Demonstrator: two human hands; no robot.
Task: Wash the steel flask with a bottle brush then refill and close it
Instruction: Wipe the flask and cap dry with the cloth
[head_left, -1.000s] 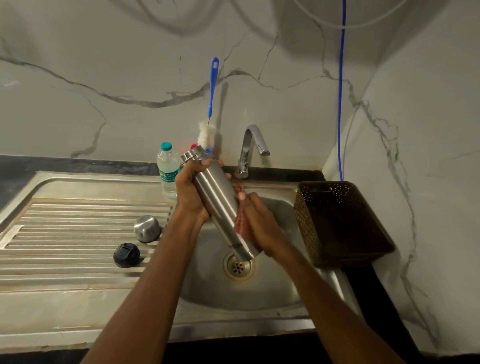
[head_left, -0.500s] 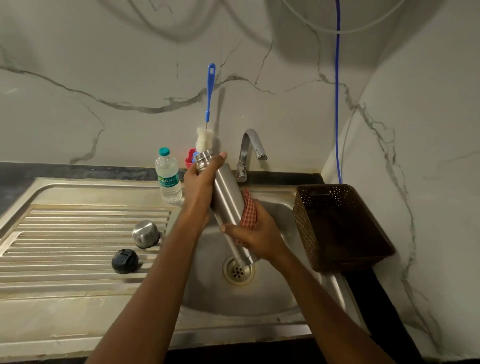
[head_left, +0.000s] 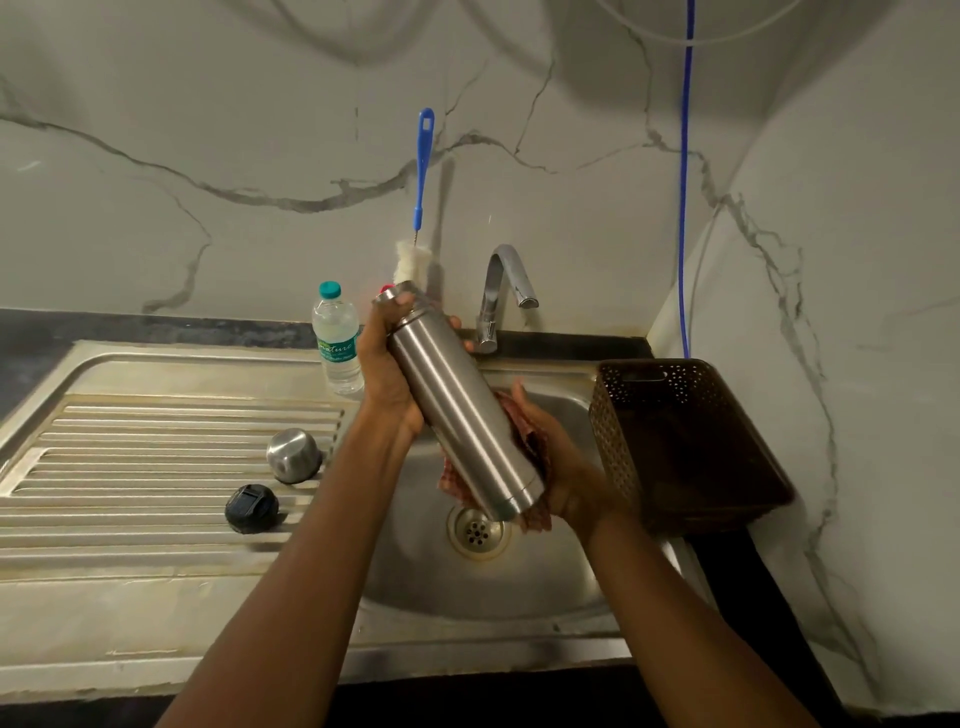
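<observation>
One steel sink (head_left: 156, 613) lies below the tap (head_left: 498, 291), with its basin straight in front of the tap and its ridged drainboard to the tap's left. One brown perforated basket (head_left: 691, 447) sits to the right of the tap and nearer the camera. One steel flask (head_left: 457, 415) is held tilted over the basin in front of the tap, open mouth uppermost. Two hands are on it. The left hand (head_left: 389, 374) wraps its fingers round the upper body below the neck. The right hand (head_left: 561, 457) cups one red checked cloth (head_left: 537, 517) against the lower body, fingers curled under it. One blue-handled bottle brush (head_left: 422, 176) stands just left of the tap, bristles down. One plastic water bottle (head_left: 337, 343) stands further left. One steel cap (head_left: 292, 454) and one black lid (head_left: 251, 508) lie on the drainboard, left of the tap, near each other but apart.
</observation>
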